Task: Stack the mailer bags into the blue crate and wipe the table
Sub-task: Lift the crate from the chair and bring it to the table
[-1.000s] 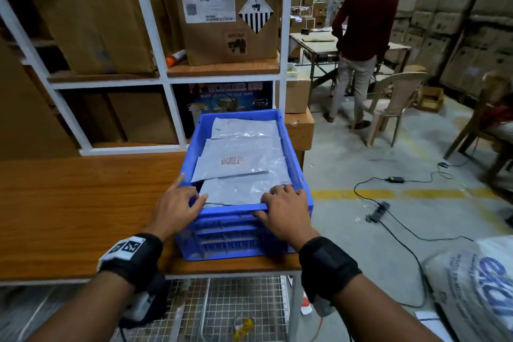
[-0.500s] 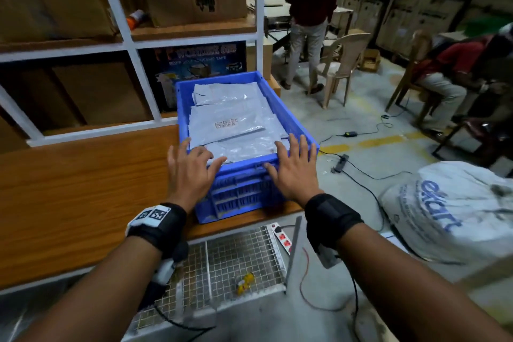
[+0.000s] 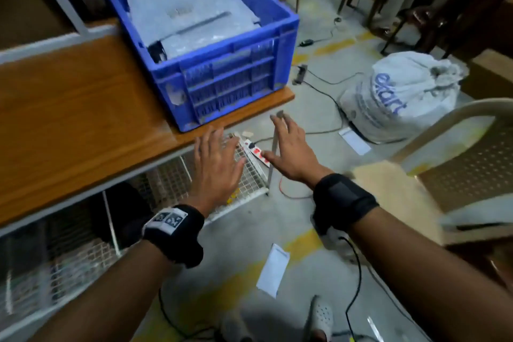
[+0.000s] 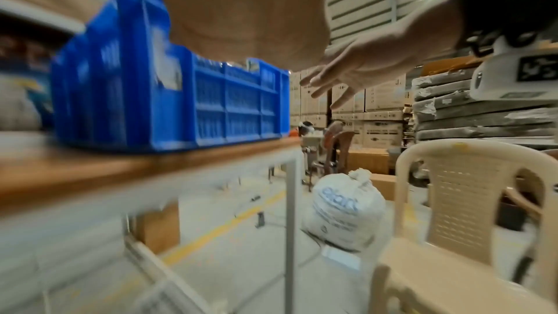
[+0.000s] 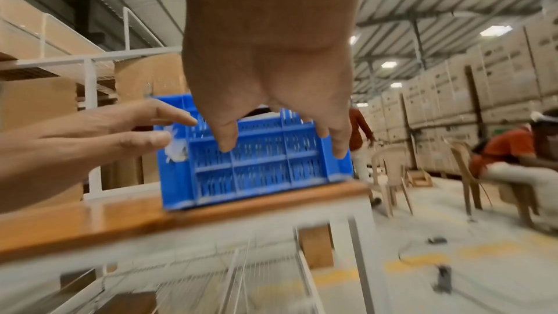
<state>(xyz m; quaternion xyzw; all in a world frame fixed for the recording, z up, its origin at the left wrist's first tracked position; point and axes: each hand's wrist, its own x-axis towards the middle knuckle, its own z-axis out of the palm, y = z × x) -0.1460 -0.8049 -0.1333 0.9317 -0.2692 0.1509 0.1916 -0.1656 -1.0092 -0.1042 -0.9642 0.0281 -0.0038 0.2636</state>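
The grey mailer bags (image 3: pixel 183 8) lie stacked inside the blue crate (image 3: pixel 233 78), which stands at the right end of the wooden table (image 3: pixel 69 108). Only the head view shows the bags; the wrist views see just the crate's slatted wall. The left hand (image 3: pixel 215 166) and right hand (image 3: pixel 288 151) hover off the table's front edge, fingers spread wide, holding nothing. Under the table is a wire-mesh shelf (image 3: pixel 249 175). On the concrete floor sit a white tied sack (image 3: pixel 402 97), a power strip (image 3: pixel 254 151) and a beige plastic chair (image 4: pixel 465 188); stacked cartons (image 5: pixel 483 104) line the warehouse
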